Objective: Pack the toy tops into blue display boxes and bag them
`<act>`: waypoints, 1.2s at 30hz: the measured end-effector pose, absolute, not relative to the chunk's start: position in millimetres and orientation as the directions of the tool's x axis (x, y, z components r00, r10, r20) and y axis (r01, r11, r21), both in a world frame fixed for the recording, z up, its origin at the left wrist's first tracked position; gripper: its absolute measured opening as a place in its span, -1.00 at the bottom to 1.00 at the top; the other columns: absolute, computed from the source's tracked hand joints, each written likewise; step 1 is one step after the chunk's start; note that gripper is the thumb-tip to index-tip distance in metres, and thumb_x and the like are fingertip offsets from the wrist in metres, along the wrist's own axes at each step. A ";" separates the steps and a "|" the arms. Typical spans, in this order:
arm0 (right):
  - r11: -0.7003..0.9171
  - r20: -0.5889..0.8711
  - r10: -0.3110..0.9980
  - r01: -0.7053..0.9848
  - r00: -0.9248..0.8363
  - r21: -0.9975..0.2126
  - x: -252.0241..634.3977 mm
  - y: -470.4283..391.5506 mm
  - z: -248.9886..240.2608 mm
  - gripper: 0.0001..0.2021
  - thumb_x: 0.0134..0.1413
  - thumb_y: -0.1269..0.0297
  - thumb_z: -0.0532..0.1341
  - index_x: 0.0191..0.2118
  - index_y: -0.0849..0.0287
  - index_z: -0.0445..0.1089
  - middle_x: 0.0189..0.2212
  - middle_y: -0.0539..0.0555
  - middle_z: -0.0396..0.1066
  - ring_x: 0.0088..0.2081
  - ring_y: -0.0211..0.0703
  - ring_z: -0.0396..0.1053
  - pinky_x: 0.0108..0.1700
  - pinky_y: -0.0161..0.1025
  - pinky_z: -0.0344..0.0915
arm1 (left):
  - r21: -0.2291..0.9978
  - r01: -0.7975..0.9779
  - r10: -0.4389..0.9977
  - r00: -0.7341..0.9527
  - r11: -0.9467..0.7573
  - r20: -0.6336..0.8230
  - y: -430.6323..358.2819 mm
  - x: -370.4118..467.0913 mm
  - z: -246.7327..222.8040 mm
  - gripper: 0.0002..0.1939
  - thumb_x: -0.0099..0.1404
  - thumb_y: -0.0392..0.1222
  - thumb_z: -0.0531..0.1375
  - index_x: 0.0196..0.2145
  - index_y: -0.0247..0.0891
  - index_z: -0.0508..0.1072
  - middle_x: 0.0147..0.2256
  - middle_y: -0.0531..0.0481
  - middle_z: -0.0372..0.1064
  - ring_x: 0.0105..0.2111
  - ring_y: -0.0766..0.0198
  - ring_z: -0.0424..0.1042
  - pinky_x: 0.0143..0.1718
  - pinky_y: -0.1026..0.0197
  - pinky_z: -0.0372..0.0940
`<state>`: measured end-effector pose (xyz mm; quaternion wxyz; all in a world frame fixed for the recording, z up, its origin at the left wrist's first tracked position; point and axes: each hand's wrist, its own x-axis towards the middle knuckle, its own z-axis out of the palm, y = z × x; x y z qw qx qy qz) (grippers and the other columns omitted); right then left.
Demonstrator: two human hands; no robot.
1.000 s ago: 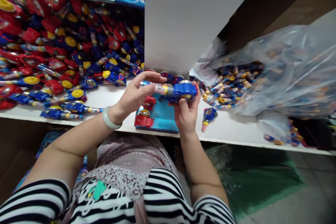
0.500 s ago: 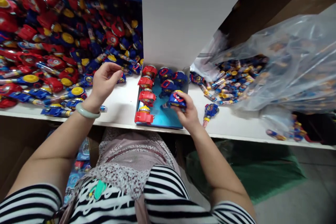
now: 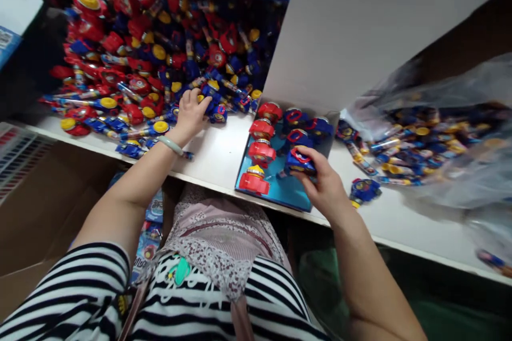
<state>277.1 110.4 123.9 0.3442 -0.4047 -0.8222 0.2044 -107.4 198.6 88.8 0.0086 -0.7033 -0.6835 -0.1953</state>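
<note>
We have our right hand (image 3: 325, 187) down in the open blue display box (image 3: 280, 192), fingers clamped around a blue toy launcher (image 3: 301, 161) that sits low in the right column of that box, toward its near edge. Beside it, in the left column, four red launchers (image 3: 261, 152) stand in a row from the box's back wall to its front lip, the front one touching the near rim; more blue ones crowd the back right corner, so the free floor of the box is the bare blue strip in front of our fingers and between the two columns. The box's near edge lies right along the front edge of the white table (image 3: 218, 152), with nothing to spare there. The tall white lid flap (image 3: 352, 32) rises behind the box and walls it off at the back. Left of the box there is a clear stretch of tabletop, and across it our left hand (image 3: 191, 113) rests on the heap of red and blue toys (image 3: 152, 58), fingers curled onto a blue piece at the heap's near fringe; we cannot tell whether it is gripped. Right of the box, one loose blue toy (image 3: 364, 190) lies just beside our right wrist, and beyond it a clear plastic bag (image 3: 440, 133) of parts sprawls to the table's edge.
</note>
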 end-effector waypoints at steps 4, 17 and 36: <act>0.666 0.627 0.730 0.485 -0.271 -0.566 277.8 106.7 105.2 -0.40 0.19 0.33 0.26 0.30 -0.12 0.15 0.10 0.11 0.39 0.10 -0.01 0.42 0.10 -0.06 0.44 | 0.258 0.960 0.961 0.032 -0.106 0.275 206.9 -120.5 83.3 -0.37 0.18 -0.37 0.17 0.22 -0.25 0.25 0.27 -0.28 0.10 0.28 -0.15 0.09 0.25 -0.17 0.15; 0.490 0.232 0.862 0.623 -0.451 -0.609 271.3 98.7 121.7 -0.35 0.24 0.18 0.22 0.39 -0.01 0.04 0.15 0.19 0.35 0.13 0.06 0.39 0.16 0.06 0.40 | 0.722 0.314 0.602 -0.403 -0.617 0.689 192.4 -106.3 136.8 -0.53 0.03 0.11 0.32 -0.21 -0.27 0.42 -0.33 0.08 0.33 -0.33 0.35 0.31 -0.16 0.17 0.36; 0.492 0.604 0.797 0.550 0.028 -0.675 341.2 141.8 154.9 -0.30 0.02 -0.04 0.36 0.20 0.02 0.07 0.05 0.13 0.34 0.02 0.01 0.42 0.08 0.00 0.45 | 0.579 0.389 0.631 0.715 -0.716 0.300 192.2 76.1 200.2 -0.35 0.26 0.18 0.27 0.19 -0.19 0.33 0.19 -0.19 0.28 0.20 -0.02 0.31 0.23 -0.05 0.26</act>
